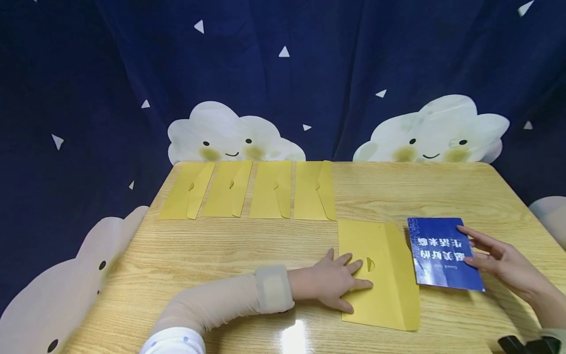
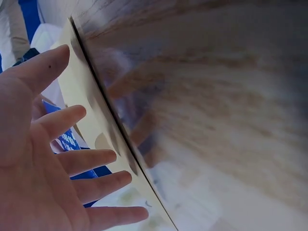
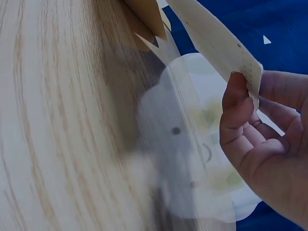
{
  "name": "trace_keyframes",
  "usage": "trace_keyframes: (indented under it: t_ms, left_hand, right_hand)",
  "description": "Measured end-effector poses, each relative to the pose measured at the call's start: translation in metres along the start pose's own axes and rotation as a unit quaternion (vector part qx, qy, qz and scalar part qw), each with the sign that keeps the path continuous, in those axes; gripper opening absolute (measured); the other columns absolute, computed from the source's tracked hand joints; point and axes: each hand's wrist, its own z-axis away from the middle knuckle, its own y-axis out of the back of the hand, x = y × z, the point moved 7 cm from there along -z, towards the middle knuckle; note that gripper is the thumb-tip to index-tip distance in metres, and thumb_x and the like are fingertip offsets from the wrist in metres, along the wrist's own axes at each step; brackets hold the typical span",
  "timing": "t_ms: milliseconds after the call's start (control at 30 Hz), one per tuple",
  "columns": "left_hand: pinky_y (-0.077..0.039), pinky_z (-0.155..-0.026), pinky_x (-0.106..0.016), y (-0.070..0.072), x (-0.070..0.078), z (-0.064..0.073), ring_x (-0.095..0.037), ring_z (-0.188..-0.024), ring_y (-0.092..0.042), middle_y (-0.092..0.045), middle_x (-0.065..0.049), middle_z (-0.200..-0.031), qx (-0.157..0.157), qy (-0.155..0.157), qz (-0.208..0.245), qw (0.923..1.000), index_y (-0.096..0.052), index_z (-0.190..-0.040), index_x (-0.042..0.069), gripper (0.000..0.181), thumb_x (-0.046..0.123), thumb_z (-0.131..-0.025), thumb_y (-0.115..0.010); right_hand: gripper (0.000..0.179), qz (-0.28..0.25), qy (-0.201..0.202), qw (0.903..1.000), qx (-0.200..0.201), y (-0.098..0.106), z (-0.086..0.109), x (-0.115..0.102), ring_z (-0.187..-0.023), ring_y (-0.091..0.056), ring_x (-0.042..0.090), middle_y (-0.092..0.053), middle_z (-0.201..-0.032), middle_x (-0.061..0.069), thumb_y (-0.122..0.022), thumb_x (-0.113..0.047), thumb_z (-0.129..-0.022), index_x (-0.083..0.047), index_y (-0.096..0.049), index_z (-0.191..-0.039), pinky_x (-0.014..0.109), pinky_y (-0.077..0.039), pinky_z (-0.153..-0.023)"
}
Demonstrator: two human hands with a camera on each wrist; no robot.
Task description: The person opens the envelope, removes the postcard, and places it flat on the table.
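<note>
A yellow paper envelope (image 1: pixel 384 305) lies on the table, its flap unfolded to the right and a small curved slit near its middle. My left hand (image 1: pixel 333 280) rests on the envelope's left part, fingers spread. In the left wrist view the straight fingers reach over the pale envelope (image 2: pixel 72 86). To the right, my right hand (image 1: pixel 508 268) pinches the right edge of a blue card (image 1: pixel 438 236) with white lettering. The card's left edge is beside the envelope's flap. Thumb and fingers hold it from both faces in the right wrist view, where its pale back (image 3: pixel 216 43) shows.
Several more yellow envelopes (image 1: pixel 269 191) stand in a row along the table's back left, flaps folded over. The wood-grain table (image 1: pixel 212 250) ends at a dark blue curtain (image 1: pixel 318 73) printed with clouds. A black object (image 1: pixel 526 344) shows at the lower right.
</note>
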Motion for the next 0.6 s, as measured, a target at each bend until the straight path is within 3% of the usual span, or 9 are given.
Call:
trace_keyframes:
  t_ms: [333, 600]
  left_hand:
    - [-0.03, -0.099, -0.049, -0.0023, 0.0014, -0.0048, -0.024, -0.133, -0.023, -0.019, 0.001, -0.149, 0.0, 0.004, -0.012, 0.9999, -0.023, -0.141, 0.044, 0.068, 0.065, -0.081, -0.045]
    - [-0.032, -0.098, -0.048, 0.0007, 0.0031, -0.01, -0.026, -0.132, -0.025, -0.021, -0.001, -0.149, 0.007, -0.005, 0.0, 1.0, -0.026, -0.142, 0.041, 0.069, 0.064, -0.081, -0.047]
  right_hand:
    - [0.064, -0.069, 0.0, 0.9975, -0.016, 0.0013, 0.0002, 0.0047, -0.08, -0.06, 0.011, -0.047, -0.104, -0.011, -0.045, 0.009, -0.091, -0.036, -0.039, -0.137, 0.031, -0.052, -0.061]
    - [0.063, -0.089, -0.005, 0.9959, -0.013, 0.0078, -0.0015, 0.0094, -0.079, -0.06, 0.011, -0.048, -0.102, -0.01, -0.044, 0.008, -0.091, -0.037, -0.041, -0.135, 0.031, -0.052, -0.061]
